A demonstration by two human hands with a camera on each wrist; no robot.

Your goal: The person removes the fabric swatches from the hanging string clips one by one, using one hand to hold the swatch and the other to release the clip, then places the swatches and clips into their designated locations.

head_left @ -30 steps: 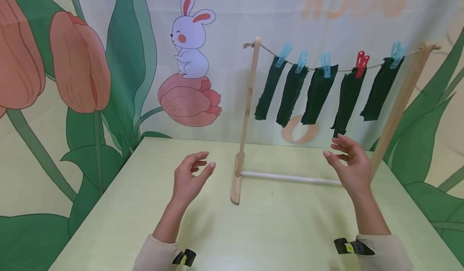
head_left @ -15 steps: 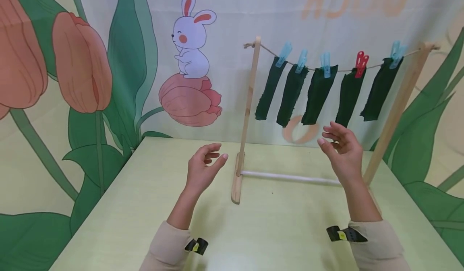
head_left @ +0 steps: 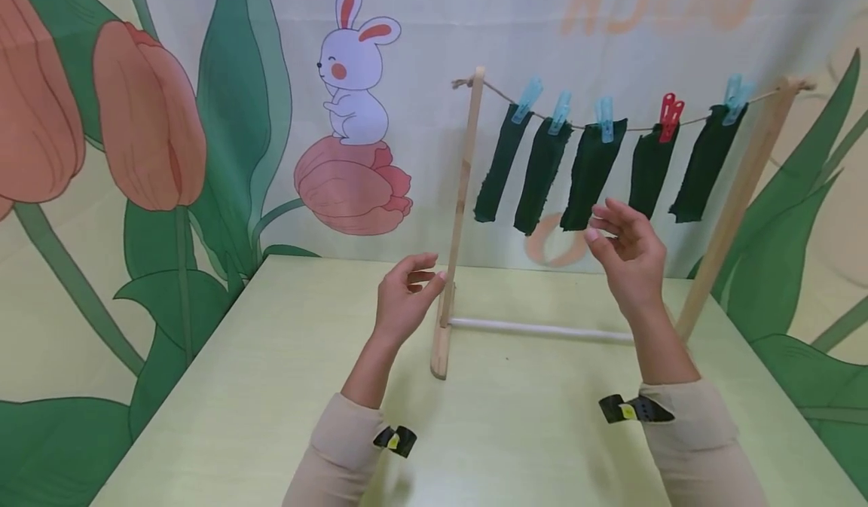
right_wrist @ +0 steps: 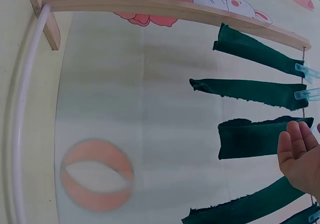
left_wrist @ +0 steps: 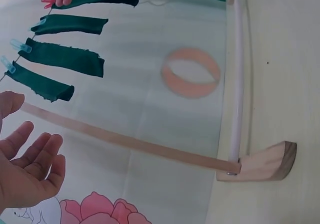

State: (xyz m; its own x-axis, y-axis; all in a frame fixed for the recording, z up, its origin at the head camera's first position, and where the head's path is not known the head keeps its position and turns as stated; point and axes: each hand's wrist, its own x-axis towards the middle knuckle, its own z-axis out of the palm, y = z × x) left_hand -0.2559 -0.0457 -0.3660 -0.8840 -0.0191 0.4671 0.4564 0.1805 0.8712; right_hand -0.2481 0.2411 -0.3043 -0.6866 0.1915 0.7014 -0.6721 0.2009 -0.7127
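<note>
Several dark green cloth strips (head_left: 593, 172) hang in a row from a string (head_left: 576, 126). Light blue clothespins (head_left: 560, 112) hold most of them, and a red clothespin (head_left: 670, 117) holds the second from the right. My right hand (head_left: 632, 262) is raised before the row with loosely bent fingers and nothing in it; it overlaps the lower end of the red-pegged strip in the head view. By the left wooden post (head_left: 466, 168) my left hand (head_left: 407, 303) hovers, likewise holding nothing, thumb and fingers apart. In the left wrist view its fingers (left_wrist: 42, 156) are relaxed.
The string is tied between the left post and a right wooden post (head_left: 742, 198). A white rod (head_left: 536, 329) joins their bases low over the pale table (head_left: 237, 416). Behind stands a printed cloth backdrop (head_left: 420, 10) with tulips and a rabbit.
Both hands have risen and moved toward the hanging row. The left hand has shifted right to the left post, the right hand up and slightly left. The strips and clothespins hang as before.
</note>
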